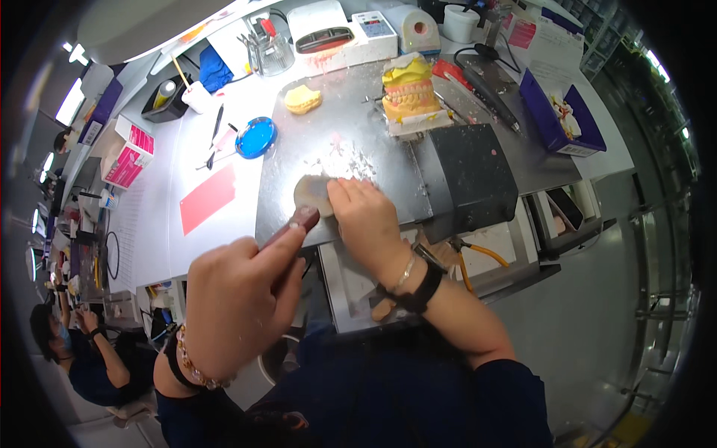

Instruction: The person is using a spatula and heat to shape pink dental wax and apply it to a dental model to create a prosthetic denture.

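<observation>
Held a reddish-brown bar (305,218) in the left hand (243,299), with fingers wrapped closely round it. Held a rounded grey-beige piece (308,193) by its right side in the right hand (370,224), with fingers drawn together on it. Located both at the front left of a metal work surface (299,138), with the bar's end at the piece's lower edge; could not tell whether touching. Found pale shavings (347,158) scattered just beyond. Listed, farther back on the metal, a cream lump (302,98) and, to its right, an upright, yellow-topped dental model (409,97). Noted a black block (478,175) right of the right hand, and orange-handled pliers (485,252) in an open drawer (332,287) below. Counted at left a pink sheet (208,199) and a round blue dish (255,137). Recorded a purple box (590,133) at right and a co-worker (112,366) at far left.
</observation>
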A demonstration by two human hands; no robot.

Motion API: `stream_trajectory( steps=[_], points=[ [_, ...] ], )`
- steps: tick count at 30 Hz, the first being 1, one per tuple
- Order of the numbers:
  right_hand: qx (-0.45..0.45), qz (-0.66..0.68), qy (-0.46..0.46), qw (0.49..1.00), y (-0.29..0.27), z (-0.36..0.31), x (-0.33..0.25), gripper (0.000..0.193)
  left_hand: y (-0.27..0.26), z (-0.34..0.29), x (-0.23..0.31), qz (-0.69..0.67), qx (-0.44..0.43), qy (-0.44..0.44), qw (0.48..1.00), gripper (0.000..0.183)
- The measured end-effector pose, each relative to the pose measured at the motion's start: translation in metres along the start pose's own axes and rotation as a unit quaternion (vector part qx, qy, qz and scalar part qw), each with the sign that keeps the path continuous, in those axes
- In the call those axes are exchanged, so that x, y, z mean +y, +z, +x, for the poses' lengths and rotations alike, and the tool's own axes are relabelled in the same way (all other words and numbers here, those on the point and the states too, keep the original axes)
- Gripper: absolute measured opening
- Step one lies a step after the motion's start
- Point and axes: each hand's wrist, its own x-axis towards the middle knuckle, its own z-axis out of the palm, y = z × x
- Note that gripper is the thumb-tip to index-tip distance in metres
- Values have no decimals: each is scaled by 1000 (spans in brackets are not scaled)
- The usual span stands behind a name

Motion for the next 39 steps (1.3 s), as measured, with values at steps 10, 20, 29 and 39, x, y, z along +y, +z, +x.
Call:
stream_trajectory(
  steps=[10, 20, 29, 39],
  points=[
    [-5, 21, 37, 999, 0, -13, -15, 17, -10, -12, 5, -4, -31, -6, 999, 32],
    [-48, 94, 41, 994, 21, 6, -13, 9, -13, 8, -12, 3, -37, -32, 999, 30],
    [-38, 54, 18, 998, 53, 31, 20, 10, 15, 19, -19, 3, 12, -41, 999, 29],
    [-131, 87, 58, 986, 18, 13, -7, 9, -7, 1, -3, 43, -9, -27, 999, 32]
  ],
)
